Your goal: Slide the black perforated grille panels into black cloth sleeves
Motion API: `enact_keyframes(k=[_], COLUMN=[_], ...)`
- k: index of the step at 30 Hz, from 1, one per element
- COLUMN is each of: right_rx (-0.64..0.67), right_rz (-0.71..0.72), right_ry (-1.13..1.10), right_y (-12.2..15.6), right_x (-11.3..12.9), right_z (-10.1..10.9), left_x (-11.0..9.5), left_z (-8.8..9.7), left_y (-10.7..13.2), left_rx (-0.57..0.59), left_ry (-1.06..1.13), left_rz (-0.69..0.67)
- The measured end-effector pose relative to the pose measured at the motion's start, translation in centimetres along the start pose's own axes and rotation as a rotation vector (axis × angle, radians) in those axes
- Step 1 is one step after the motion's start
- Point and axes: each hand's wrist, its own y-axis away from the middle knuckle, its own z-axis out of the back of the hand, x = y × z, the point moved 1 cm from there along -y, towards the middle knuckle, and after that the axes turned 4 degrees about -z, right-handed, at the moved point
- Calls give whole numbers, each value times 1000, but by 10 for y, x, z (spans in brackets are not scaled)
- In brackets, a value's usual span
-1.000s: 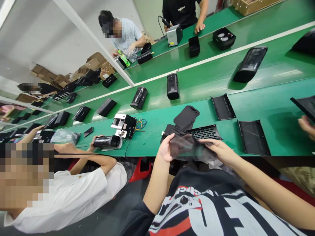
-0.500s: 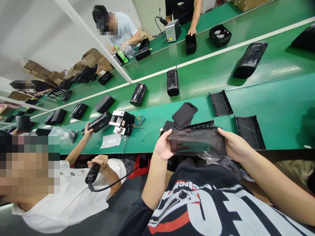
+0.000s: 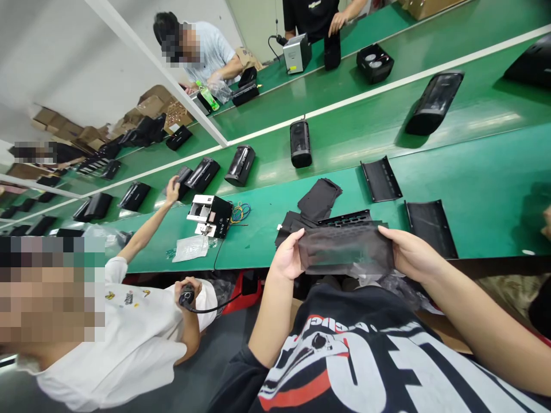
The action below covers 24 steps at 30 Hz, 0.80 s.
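Observation:
Between my hands stretches a thin, see-through black mesh sheet (image 3: 346, 252), held level above the bench's near edge. My left hand (image 3: 289, 256) pinches its left end. At the other end, my right hand (image 3: 408, 252) grips it with the thumb on top. Just behind the sheet lies a black panel with slots (image 3: 349, 219), partly covered by it. Dark flat sheets (image 3: 319, 198) are piled beyond my left hand. Two curved black panels rest to the right, one farther back (image 3: 381, 179) and one nearer (image 3: 431, 228).
A black-and-white machine (image 3: 212, 215) with coiled wires stands on the bench to the left. Black speakers, one of them here (image 3: 300, 143), line the green belt beyond. At left, a co-worker holds a corded black tool (image 3: 187, 295) and reaches over the bench.
The co-worker at left has put a black speaker from beside the machine onto the belt, and the corded tool has shifted right. My hands keep the mesh sheet nearly in place.

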Motion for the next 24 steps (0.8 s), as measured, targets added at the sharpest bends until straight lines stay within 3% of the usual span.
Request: enact_keyframes(k=[5,17,21,24], right_rx=[-79,-119,-158,-172], right_rz=[-45,-38,19,83], right_ry=[59,152,306,537], right_y=[1,-3,-17,-37], right_x=[5,11,7,0], right_z=[8,21,35,50], left_x=[3,11,16,24], left_z=[3,12,20,29], left_y=[-5,-22,-31,-47], left_rx=[-110,-194,-158,-193], left_ry=[-54,-159,-308,-404], left_rz=[-16,-131,-121,-117])
